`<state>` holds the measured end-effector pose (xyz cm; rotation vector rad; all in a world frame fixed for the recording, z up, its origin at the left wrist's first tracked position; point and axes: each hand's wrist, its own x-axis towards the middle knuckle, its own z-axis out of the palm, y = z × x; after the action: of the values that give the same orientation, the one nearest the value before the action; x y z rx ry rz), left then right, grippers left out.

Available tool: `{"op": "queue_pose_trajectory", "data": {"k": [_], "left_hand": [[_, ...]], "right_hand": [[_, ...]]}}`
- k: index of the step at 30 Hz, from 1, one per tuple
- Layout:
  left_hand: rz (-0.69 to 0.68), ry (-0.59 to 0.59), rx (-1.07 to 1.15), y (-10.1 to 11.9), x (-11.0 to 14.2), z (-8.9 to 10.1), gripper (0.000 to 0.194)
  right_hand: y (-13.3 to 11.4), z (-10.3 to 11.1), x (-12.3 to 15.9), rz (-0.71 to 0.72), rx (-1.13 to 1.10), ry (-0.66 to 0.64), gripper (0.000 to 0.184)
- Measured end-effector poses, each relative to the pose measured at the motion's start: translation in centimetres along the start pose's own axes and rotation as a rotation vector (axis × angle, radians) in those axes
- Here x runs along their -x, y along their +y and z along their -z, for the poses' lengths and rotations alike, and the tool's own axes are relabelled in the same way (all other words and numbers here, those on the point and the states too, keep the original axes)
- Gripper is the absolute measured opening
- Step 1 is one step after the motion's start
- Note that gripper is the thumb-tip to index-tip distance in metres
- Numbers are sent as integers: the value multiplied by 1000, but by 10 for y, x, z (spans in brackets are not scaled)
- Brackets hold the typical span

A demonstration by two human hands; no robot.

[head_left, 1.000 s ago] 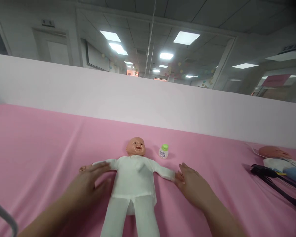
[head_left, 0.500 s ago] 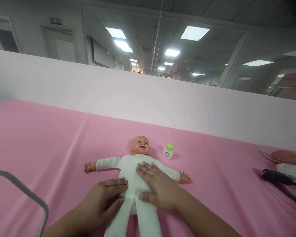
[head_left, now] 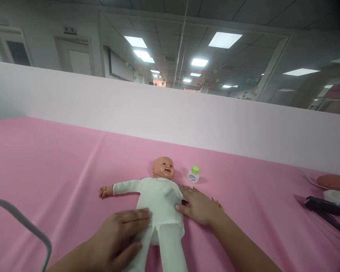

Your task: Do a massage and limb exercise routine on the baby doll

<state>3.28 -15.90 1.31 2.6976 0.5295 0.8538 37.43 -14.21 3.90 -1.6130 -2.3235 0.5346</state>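
Observation:
A baby doll (head_left: 158,200) in a white outfit lies face up on a pink sheet (head_left: 59,158), its arms spread to both sides. My left hand (head_left: 124,232) rests against the doll's lower belly and hip, fingers stretched out. Over the doll's shoulder and upper arm on the right lies my right hand (head_left: 197,204), open and palm down, hiding most of that sleeve. Beyond it, a small clear bottle (head_left: 193,176) with a green cap stands beside the doll's head. Neither hand grips anything.
A white raised panel (head_left: 158,113) runs along the back of the pink surface. At the right edge lie a black-handled object (head_left: 320,206) and a reddish-pink object (head_left: 333,182) in clear plastic. A grey curved bar or cable (head_left: 25,221) crosses the lower left.
My right hand has slid from the doll's chest and belly outward to its arm on the right. My left hand stays at the belly and hip. The view has shifted slightly.

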Motion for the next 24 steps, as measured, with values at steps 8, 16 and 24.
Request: {"op": "queue_pose_trajectory", "data": {"k": [8,16,24], "left_hand": [[74,-288,71,3,-61,3,66],[300,-200,-71,-61,-96,-8,64],[514,-123,-148,-85,-77,-4,60]], "right_hand": [[4,0,-4,49,-50,-32,71],[2,2,0,39,-44,-10,68],[-16,5,11,-188,104,-36,84]]}}
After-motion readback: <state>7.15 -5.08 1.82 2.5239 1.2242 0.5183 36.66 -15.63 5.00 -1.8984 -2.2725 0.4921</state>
